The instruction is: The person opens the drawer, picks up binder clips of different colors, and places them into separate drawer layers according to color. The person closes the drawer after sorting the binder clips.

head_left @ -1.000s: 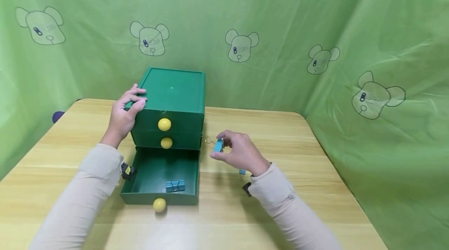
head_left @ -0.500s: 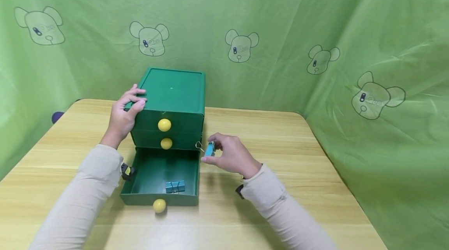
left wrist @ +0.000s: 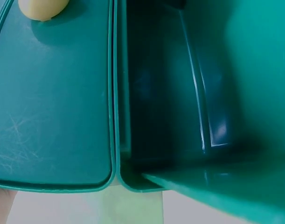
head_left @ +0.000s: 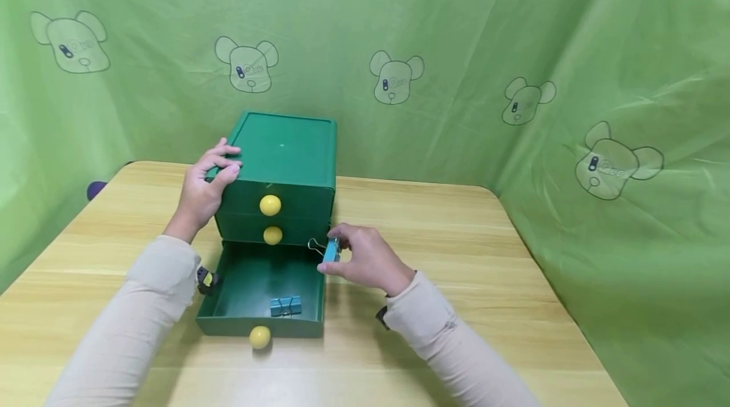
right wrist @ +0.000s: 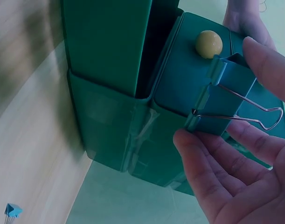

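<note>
In the head view my left hand (head_left: 201, 194) rests on the upper left edge of a green drawer cabinet (head_left: 288, 150), thumb near its front corner. The bottom drawer (head_left: 245, 290) is pulled out, and a large blue binder clip (head_left: 286, 306) lies inside near its front. My right hand (head_left: 369, 258) pinches another blue binder clip (head_left: 331, 251) between thumb and fingers, at the drawer's right rim. The right wrist view shows this held clip (right wrist: 226, 95) up close, its wire handle sticking out. The left wrist view looks into the drawer (left wrist: 156, 93), with little of the left hand visible.
Yellow ball knobs mark the closed top drawer (head_left: 274, 194), the closed middle drawer (head_left: 242, 229) and the open one. A small blue binder clip (right wrist: 12, 211) lies on the wooden table (head_left: 456, 236). A green printed curtain (head_left: 450, 115) stands behind and to the right.
My right hand has carried its binder clip left and slightly toward me, from beside the cabinet to the drawer's right rim. My left hand stays on the cabinet.
</note>
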